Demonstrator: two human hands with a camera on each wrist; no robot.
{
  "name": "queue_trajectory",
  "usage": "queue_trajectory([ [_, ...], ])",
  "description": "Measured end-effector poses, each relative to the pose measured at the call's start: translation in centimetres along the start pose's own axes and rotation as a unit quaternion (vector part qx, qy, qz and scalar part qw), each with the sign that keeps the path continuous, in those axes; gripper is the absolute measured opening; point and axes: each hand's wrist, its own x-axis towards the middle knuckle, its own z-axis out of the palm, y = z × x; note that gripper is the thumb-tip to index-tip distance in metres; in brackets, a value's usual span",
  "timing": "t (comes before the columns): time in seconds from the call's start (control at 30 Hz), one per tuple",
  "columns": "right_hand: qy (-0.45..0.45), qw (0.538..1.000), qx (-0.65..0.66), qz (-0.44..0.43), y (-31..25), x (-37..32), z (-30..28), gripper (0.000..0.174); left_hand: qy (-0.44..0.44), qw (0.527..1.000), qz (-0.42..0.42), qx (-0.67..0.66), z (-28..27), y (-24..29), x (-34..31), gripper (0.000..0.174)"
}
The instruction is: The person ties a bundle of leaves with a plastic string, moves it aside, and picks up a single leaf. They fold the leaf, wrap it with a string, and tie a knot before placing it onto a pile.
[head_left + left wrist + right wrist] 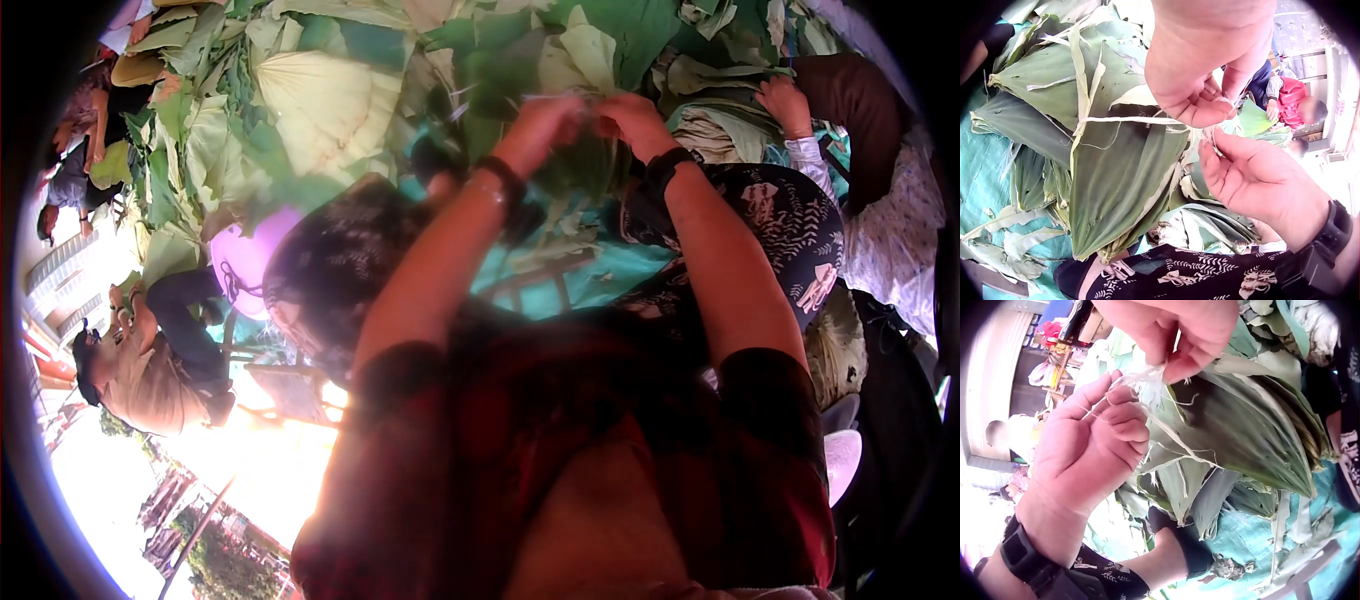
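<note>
The left hand pinched a pale strand between bent fingertips, and the right hand pinched the same strand just below it, the two nearly touching; both sat near 12 o'clock in the head view, and neither was released. The bundle of broad green leaves lay at 8 o'clock from the fingers in the left wrist view, the strand crossing its upper part. More leaves sat at about 10 o'clock from it, with the teal sheet out at 9 o'clock and the patterned trousers at 5 o'clock. The strand was thin and frayed into fine hairs at the fingers, so a hard or jerky pull seemed likely to snap it; pinched only by the tips, it could also have slipped free. Uneven tension might have let the leaves slide past one another, and a dry edge might have split where the strand pressed. In that view the bundle's narrow end pointed to about 7 o'clock, its long axis running from roughly 1 to 7; in the right wrist view the same end pointed to 4 o'clock
</note>
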Motion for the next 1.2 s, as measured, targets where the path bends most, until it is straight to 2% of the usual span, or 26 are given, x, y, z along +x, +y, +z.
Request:
queue_trajectory([
  [0.03,0.009,0.999,-0.041,-0.014,-0.1,-0.1,-0.1,0.028,-0.005,1.0,0.007,-0.004,-0.1,-0.2,-0.1,0.018],
  [0.13,0.058,0.998,0.001,-0.026,0.8,0.8,0.0,0.024,0.017,0.998,0.022,-0.052,-0.2,-0.3,-0.6,0.018],
  [0.23,0.059,0.979,0.194,0.011,-1.6,-0.6,0.9,0.02,0.025,0.993,0.017,-0.111,-0.7,-1.0,-0.3,0.018],
  [0.33,-0.008,0.969,0.247,0.016,-1.5,-0.1,0.5,0.017,0.021,0.992,0.006,-0.123,-0.6,-1.2,-0.2,0.018],
  [0.47,-0.034,0.97,0.241,-0.004,-1.2,0.9,-0.5,0.016,-0.001,0.986,-0.003,-0.169,-0.7,-1.9,0.1,0.016],
  [0.53,-0.068,0.968,0.238,-0.034,-1.7,1.7,-1.5,0.015,0.002,0.987,-0.001,-0.164,-0.9,-1.8,0.0,0.015],
  [0.63,-0.024,0.953,0.301,-0.011,-3.3,1.4,-2.0,0.011,0.001,0.992,0.005,-0.123,-0.8,-1.4,-0.2,0.015],
  [0.73,0.036,0.95,0.31,-0.012,-4.8,1.1,-2.3,0.005,0.0,0.996,0.011,-0.088,0.0,-0.4,-0.5,0.015],
  [0.8,0.009,0.942,0.334,-0.026,-4.6,1.7,-2.9,0.005,0.003,0.995,0.009,-0.095,0.1,-0.5,-0.5,0.015],
  [0.83,-0.005,0.938,0.345,-0.034,-4.6,1.9,-3.2,0.005,0.006,0.994,0.005,-0.11,-0.1,-0.9,-0.2,0.015],
  [0.93,0.078,0.933,0.345,-0.061,-6.4,1.1,-3.0,0.011,0.001,0.99,0.001,-0.14,-0.5,-1.4,0.3,0.014],
  [1.03,0.114,0.943,0.307,-0.065,-6.1,1.2,-3.5,0.017,0.0,0.991,-0.005,-0.134,-0.1,-1.0,0.0,0.012],
  [1.13,0.118,0.938,0.302,-0.122,-6.5,1.5,-4.3,0.025,-0.011,0.991,0.005,-0.132,-0.4,-1.2,0.2,0.01],
  [1.2,0.137,0.914,0.336,-0.181,-8.2,1.3,-4.7,0.031,-0.023,0.988,0.014,-0.151,-1.3,-2.0,0.6,0.009],
])
